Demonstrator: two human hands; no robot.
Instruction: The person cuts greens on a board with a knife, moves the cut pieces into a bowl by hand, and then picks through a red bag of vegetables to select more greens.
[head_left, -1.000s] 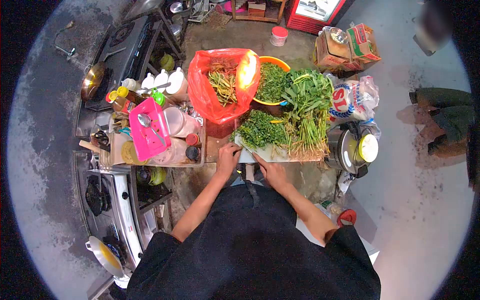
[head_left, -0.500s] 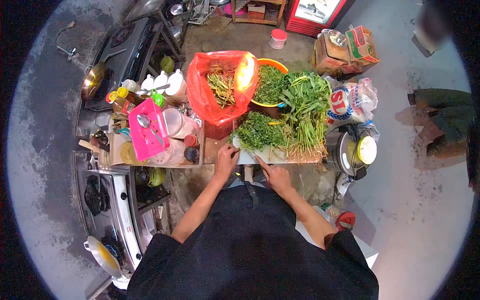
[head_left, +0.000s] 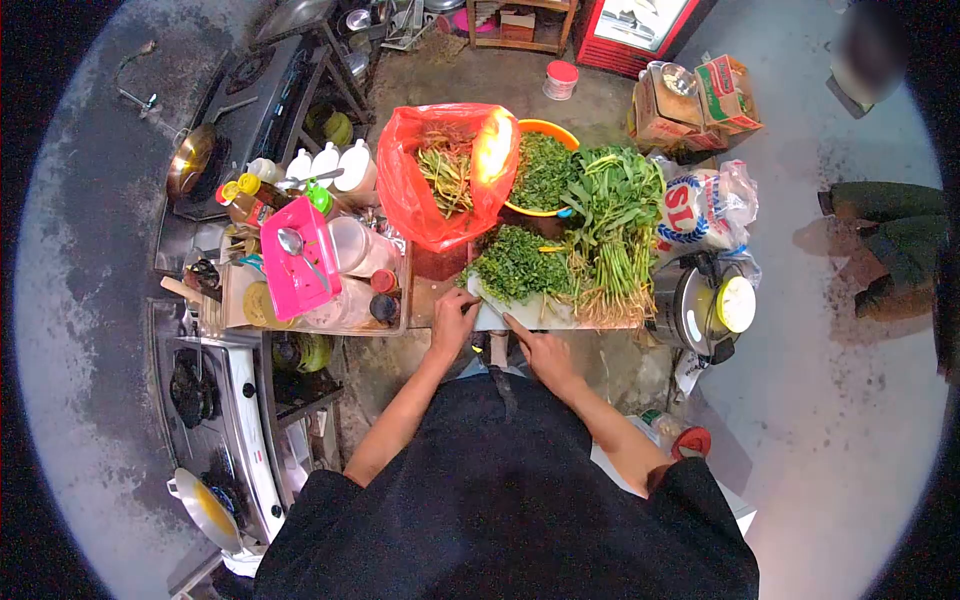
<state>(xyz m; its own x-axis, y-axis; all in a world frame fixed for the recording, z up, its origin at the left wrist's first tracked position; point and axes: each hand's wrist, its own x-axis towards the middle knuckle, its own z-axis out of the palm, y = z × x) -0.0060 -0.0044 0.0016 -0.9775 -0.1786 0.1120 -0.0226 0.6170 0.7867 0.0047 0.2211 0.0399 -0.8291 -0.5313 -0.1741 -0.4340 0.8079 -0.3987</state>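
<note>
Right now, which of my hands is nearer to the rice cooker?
Right. The right hand sits at the cutting board edge, on the side toward the rice cooker; the left hand lies beyond it, farther away.

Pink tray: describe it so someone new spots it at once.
Start at the big red plastic bag at the centre. Left of it, below the white bottles, lies the pink tray: the only bright pink thing there, with a metal spoon in it.

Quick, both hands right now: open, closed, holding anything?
Left hand: curled at the cutting board corner, beside the chopped greens; grip cannot be told.
Right hand: forefinger stretched onto the board; whether it holds anything cannot be told.
</note>
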